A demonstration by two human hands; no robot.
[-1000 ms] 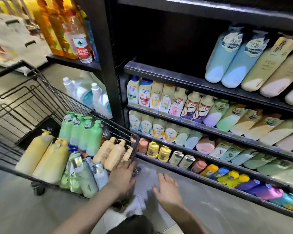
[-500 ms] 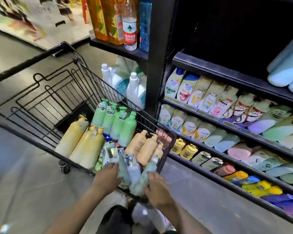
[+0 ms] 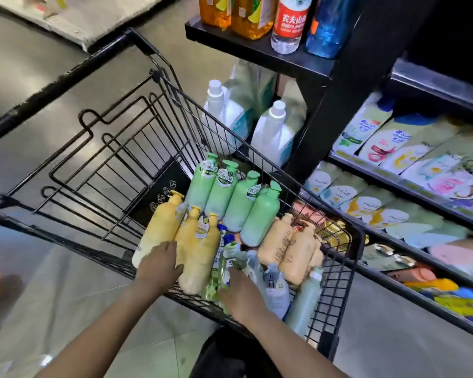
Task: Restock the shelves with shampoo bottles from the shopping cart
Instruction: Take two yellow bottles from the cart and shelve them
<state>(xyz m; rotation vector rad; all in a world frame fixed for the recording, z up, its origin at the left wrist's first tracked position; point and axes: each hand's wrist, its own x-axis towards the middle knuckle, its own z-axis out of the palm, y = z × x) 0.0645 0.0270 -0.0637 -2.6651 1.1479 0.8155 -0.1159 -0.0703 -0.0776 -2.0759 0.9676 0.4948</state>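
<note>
The left hand (image 3: 159, 264) lies on the yellow shampoo bottles (image 3: 197, 249) at the near left of the load, its grip apart, fingers spread flat over the two nearest bottles. The right hand (image 3: 242, 294) reaches over the near rim among the clear green bottles (image 3: 221, 271) and pale blue-grey pouches (image 3: 275, 289); its fingers bend down between them, and whether its grip has closed on one cannot be told.

All of this sits in the front end of the black wire shopping cart (image 3: 336, 271). Beyond the yellow bottles lie four mint-green bottles (image 3: 238, 203), and to their right the tan pump bottles (image 3: 287, 249) lean against the cart's right wall. The rear half of the basket holds only the folded child seat (image 3: 115, 165).

The cart's right front corner stands just beside the dark shelves (image 3: 410, 184), packed with Pantene bottles (image 3: 366, 203). Two white jugs (image 3: 271, 132) stand on the floor just past the cart's far side. Open floor (image 3: 38, 268) lies to the left.
</note>
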